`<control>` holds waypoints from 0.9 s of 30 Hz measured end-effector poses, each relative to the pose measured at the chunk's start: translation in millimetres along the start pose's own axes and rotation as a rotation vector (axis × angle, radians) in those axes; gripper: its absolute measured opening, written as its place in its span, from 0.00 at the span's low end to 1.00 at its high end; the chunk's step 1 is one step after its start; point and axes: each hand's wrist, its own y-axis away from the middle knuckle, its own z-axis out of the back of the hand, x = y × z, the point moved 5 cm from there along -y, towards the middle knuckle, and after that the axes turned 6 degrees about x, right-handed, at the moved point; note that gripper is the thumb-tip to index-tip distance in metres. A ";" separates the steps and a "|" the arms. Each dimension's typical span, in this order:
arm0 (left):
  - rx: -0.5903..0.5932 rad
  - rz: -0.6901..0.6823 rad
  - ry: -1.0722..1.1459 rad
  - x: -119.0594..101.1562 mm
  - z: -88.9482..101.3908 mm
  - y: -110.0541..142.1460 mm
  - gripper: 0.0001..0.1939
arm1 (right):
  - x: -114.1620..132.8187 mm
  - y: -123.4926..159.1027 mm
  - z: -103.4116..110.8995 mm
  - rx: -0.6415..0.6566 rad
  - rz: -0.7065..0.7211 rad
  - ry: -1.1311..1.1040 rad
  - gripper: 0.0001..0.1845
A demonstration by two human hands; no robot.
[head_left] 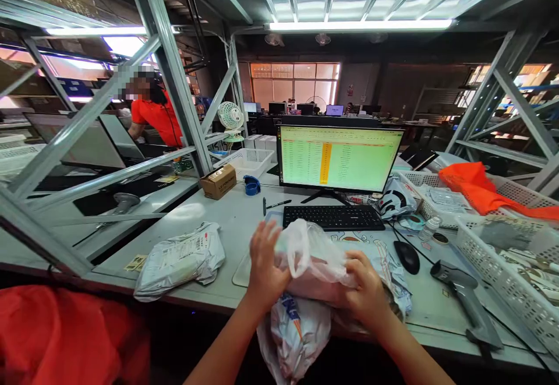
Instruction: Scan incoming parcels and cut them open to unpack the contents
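Note:
A thin, translucent white plastic bag point(321, 251) with a loop handle is bunched up in front of the keyboard, with something pinkish inside that I cannot make out. My right hand point(367, 289) grips the bag's right side, fingers curled over it. On its left side my left hand point(265, 265) has its fingers raised, slightly blurred, and its thumb against the bag. Below both hands, a crumpled white mailer bag point(301, 335) with blue and orange print hangs over the table's front edge. More white packaging point(395, 274) lies under and beyond my right forearm.
A sealed white parcel point(183, 257) lies to the left. Behind stand a monitor point(340, 158), a keyboard point(334, 217) and a small carton point(218, 181). At right are a mouse point(407, 257), a barcode scanner point(467, 300) and white baskets point(502, 280). A co-worker point(155, 114) stands beyond the left metal frame.

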 end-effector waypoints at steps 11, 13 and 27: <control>-0.012 0.494 0.567 45.0 23.4 -39.3 0.12 | 19.4 5.5 46.5 0.288 0.248 0.374 0.11; 0.089 0.531 0.645 33.3 14.1 -30.8 0.12 | 43.2 -3.8 45.1 0.347 0.297 0.320 0.11; 0.334 0.337 0.425 34.0 -9.2 10.1 0.20 | 8.8 -66.5 -15.3 0.787 -0.042 0.490 0.07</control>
